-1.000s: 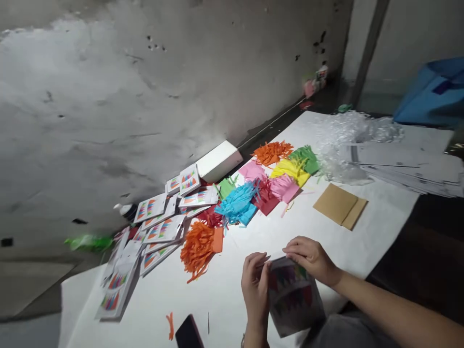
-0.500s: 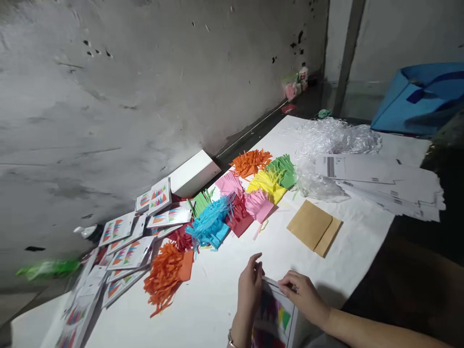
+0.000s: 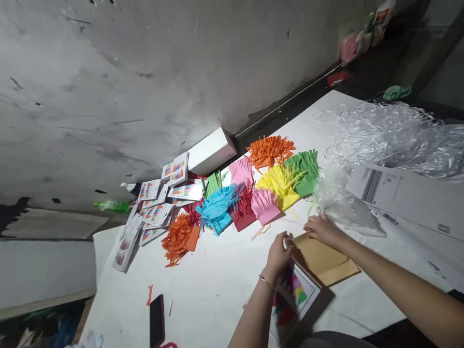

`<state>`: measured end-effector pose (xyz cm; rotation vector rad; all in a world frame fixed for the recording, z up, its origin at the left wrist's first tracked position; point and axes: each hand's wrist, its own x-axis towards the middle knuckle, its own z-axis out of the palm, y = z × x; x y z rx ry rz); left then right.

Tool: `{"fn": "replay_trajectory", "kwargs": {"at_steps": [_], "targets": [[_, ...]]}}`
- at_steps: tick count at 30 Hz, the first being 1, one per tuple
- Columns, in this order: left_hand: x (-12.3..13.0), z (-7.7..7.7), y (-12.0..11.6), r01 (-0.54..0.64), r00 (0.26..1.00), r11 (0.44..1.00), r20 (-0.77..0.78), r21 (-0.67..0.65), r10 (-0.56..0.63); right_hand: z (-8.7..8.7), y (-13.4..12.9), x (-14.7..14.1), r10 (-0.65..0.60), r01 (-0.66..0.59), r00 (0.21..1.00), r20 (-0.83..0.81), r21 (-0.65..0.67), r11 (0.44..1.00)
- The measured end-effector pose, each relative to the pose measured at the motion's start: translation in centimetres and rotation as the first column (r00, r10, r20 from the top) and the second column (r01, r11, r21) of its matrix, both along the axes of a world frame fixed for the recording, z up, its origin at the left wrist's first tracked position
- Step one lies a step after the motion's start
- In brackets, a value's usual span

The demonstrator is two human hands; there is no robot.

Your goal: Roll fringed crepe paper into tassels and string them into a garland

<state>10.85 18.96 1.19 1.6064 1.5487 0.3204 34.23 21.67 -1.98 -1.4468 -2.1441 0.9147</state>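
Observation:
My left hand [image 3: 279,257], a bracelet at its wrist, has its fingers curled at the top edge of a white-framed packet [image 3: 308,292]. Colourful pointed shapes are printed on the packet, and my forearm hides part of it. Just beyond lies a brown paper envelope [image 3: 321,258], flat on the white-covered table. My right hand [image 3: 324,231] reaches across to the envelope's far edge with bent fingers closed on it. The left fingertips are also close to the envelope's left corner; whether they touch it is unclear.
Fringed paper bundles in orange [image 3: 271,151], blue [image 3: 219,208] and other colours lie mid-table. Several printed packets [image 3: 157,215] are piled left, near a white box [image 3: 212,150]. A phone [image 3: 157,320] lies in front. Clear plastic strands [image 3: 395,135] and printed sheets [image 3: 409,198] cover the right.
My right hand has left the packet's top edge and moved forward to the brown envelope. My left hand stays at the packet, now beside the envelope. The view has swung, bringing the phone in.

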Motion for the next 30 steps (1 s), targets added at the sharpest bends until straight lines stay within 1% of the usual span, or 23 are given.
{"fn": "replay_trajectory", "kwargs": {"at_steps": [2,4,7,10,16,19,22,25,28,30], "targets": [[0.9,-0.1,0.2,-0.023,1.000,1.000,0.009,-0.020,0.023,0.0,-0.4,0.2,0.026,-0.026,1.000,0.004,-0.007,1.000],[1.3,0.2,0.2,-0.029,0.999,0.998,0.030,-0.057,0.031,0.4,-1.1,0.5,0.033,-0.033,0.999,-0.003,0.005,0.999],[1.3,0.8,0.2,-0.030,0.997,0.994,0.074,-0.109,0.038,1.4,-1.9,0.3,0.046,-0.044,0.998,-0.040,0.062,0.997],[1.1,1.4,0.2,-0.033,0.992,0.989,0.116,-0.147,0.050,1.9,-2.2,-0.6,0.069,-0.057,0.992,-0.108,0.110,0.992],[1.2,1.8,0.2,-0.048,0.985,0.980,0.156,-0.194,0.079,1.5,-2.4,-1.9,0.041,0.003,0.977,-0.211,0.208,0.978],[1.3,1.7,0.3,-0.056,0.983,0.977,0.157,-0.208,0.090,1.7,-2.7,-2.0,0.048,0.023,0.972,-0.229,0.299,0.954],[1.3,1.5,0.4,-0.059,0.983,0.975,0.159,-0.216,0.094,1.8,-3.0,-2.1,0.071,0.025,0.972,-0.222,0.399,0.916],[1.2,1.3,0.5,-0.054,0.983,0.973,0.159,-0.222,0.091,1.6,-3.2,-2.2,0.093,0.016,0.975,-0.202,0.479,0.878],[1.2,1.1,0.6,-0.046,0.985,0.972,0.152,-0.229,0.082,1.2,-3.4,-2.3,0.100,0.013,0.977,-0.187,0.525,0.851],[1.3,0.9,0.6,-0.042,0.987,0.972,0.142,-0.230,0.077,1.0,-3.4,-2.4,0.096,0.015,0.979,-0.180,0.532,0.847]]}}
